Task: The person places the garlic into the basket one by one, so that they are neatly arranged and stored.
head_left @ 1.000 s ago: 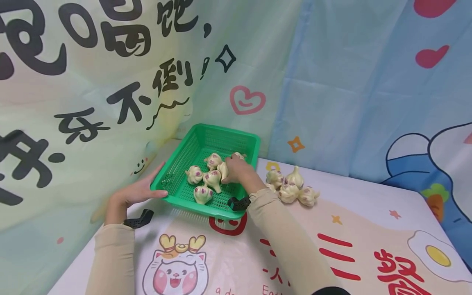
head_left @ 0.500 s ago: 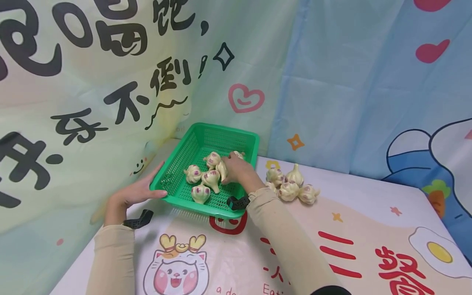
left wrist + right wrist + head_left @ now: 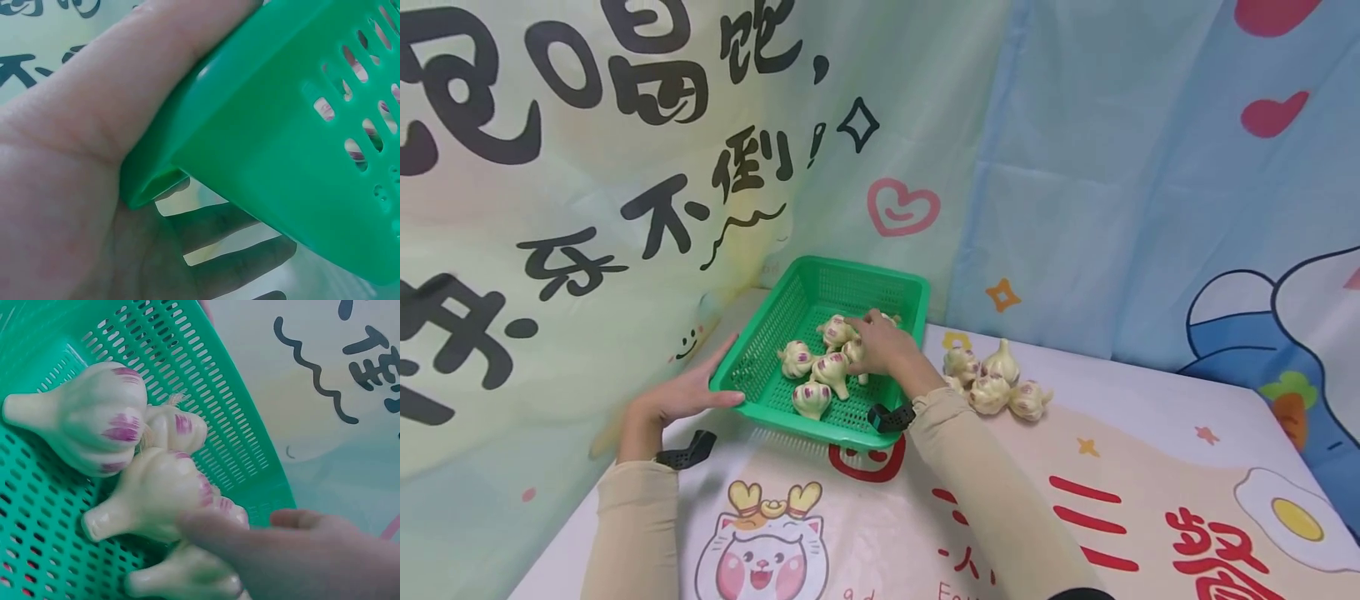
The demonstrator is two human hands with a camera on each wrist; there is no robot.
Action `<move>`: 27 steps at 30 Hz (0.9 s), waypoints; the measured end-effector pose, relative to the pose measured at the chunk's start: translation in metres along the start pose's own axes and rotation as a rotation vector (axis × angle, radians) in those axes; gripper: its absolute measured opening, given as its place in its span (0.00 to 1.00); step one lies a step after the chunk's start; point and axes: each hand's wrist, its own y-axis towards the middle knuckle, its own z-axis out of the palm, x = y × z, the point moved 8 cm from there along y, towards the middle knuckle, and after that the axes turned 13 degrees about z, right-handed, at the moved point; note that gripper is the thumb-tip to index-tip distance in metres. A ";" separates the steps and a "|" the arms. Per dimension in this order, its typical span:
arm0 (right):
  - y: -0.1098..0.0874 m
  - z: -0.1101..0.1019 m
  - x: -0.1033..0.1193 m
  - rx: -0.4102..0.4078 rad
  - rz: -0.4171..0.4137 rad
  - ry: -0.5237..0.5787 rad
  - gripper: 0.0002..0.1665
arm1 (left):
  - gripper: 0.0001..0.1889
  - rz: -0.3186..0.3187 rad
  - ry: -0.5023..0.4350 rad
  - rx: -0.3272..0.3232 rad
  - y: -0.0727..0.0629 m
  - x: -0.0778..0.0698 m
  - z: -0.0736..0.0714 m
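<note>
A green perforated plastic basket [image 3: 760,392] sits on the table with several purple-marked garlic bulbs [image 3: 812,400] inside. My left hand [image 3: 688,392] grips its left side, thumb over the rim and fingers stretched underneath, as the left wrist view shows. Inside the basket, my right hand [image 3: 883,346] holds a garlic bulb [image 3: 187,575] beside the others; its fingertips are partly hidden. In the right wrist view, the thumb lies against neighbouring bulbs, slightly blurred. Another bulb [image 3: 891,319] shows behind the right hand.
Outside the basket, to its right, lies a cluster of several garlic bulbs [image 3: 990,392], close to my right forearm. A printed cloth covers the table [image 3: 1000,483]. Printed curtains [image 3: 1075,208] hang behind and on the left.
The bulb at my right fingers has turned, its stem now pointing toward me. My right hand has shifted slightly; the left hand keeps its hold on the basket.
</note>
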 end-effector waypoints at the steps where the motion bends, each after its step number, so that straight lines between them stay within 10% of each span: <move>1: -0.001 -0.002 -0.001 -0.003 -0.003 0.035 0.50 | 0.55 -0.004 -0.006 -0.001 0.000 0.000 0.001; 17: -0.059 -0.060 -0.054 -0.213 -0.071 0.336 0.46 | 0.54 0.021 0.028 -0.001 -0.001 0.003 0.000; 27: -0.105 -0.037 -0.112 -0.316 0.136 0.487 0.46 | 0.53 0.007 0.022 0.008 0.001 0.003 0.001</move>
